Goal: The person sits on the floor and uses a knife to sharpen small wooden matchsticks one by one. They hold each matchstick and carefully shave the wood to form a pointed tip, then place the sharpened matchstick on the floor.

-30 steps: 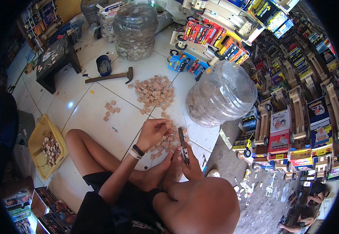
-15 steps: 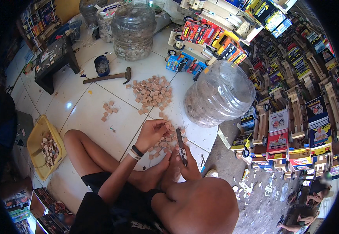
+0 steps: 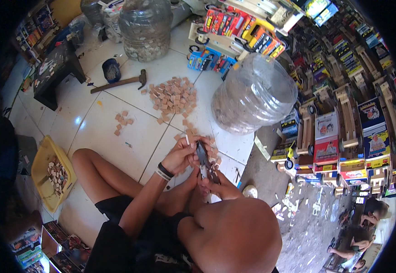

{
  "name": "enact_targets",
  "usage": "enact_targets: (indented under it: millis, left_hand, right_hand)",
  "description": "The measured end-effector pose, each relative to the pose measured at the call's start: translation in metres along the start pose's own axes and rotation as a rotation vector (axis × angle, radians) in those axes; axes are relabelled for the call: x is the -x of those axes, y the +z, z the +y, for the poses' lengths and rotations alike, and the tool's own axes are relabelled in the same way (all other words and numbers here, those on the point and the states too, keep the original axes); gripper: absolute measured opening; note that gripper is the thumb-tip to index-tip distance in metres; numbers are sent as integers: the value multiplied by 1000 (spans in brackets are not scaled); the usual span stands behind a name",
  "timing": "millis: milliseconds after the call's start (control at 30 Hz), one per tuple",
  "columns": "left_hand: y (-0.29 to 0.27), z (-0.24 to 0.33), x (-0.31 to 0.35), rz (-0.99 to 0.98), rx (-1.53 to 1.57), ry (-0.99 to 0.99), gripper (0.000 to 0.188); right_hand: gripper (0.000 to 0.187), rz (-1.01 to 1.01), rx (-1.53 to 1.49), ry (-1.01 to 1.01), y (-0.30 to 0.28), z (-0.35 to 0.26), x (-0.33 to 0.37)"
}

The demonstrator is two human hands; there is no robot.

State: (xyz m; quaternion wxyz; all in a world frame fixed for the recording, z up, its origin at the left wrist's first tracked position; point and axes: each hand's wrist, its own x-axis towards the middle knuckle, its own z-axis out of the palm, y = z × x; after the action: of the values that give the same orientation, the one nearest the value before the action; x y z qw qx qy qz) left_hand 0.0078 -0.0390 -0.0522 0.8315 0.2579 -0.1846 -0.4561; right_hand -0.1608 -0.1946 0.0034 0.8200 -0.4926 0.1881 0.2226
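Note:
My left hand (image 3: 180,154), with a dark band and a white band at its wrist, pinches a small pale piece (image 3: 187,139) between thumb and finger. Close beside it, my right hand (image 3: 219,184) is wrapped round a dark metal hand tool (image 3: 202,154) with a long narrow head, perhaps pliers or snips. The tool's tip reaches my left fingertips; whether it touches the piece I cannot tell. Under and around both hands lie small brown wooden squares (image 3: 214,159), partly hidden by my fingers. A larger heap of such squares (image 3: 173,98) lies just beyond on the white tiles.
A hammer (image 3: 120,83) and a blue cup (image 3: 111,70) lie beyond a small group of squares (image 3: 123,122). A yellow basin (image 3: 38,175) of pieces stands left. A clear plastic container (image 3: 252,98) stands right, near stacked wooden toy trucks (image 3: 343,127). People sit at far lower right.
My right hand has brought the tool's head over to my left fingertips. My left hand has shifted slightly, and the pale piece now shows in it. The whole view has moved a little.

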Motion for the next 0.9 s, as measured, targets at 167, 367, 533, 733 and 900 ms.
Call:
enact_targets:
  millis: [167, 367, 533, 733, 900]
  left_hand:
    - [-3, -2, 10, 157, -53, -74, 52]
    - [10, 6, 2, 191, -29, 20, 50]
    - [10, 9, 1, 233, 36, 3, 49]
    - [23, 28, 3, 275, -224, -42, 46]
    - [11, 42, -10, 215, -307, -130, 17]
  right_hand:
    - [78, 85, 48, 29, 1, 5, 7]
    - [64, 380, 927, -193, 10, 27, -27]
    - [64, 425, 1049, -144, 7, 39, -46]
    - [71, 418, 926, -198, 5, 47, -32]
    - [73, 263, 694, -221, -4, 34, -14]
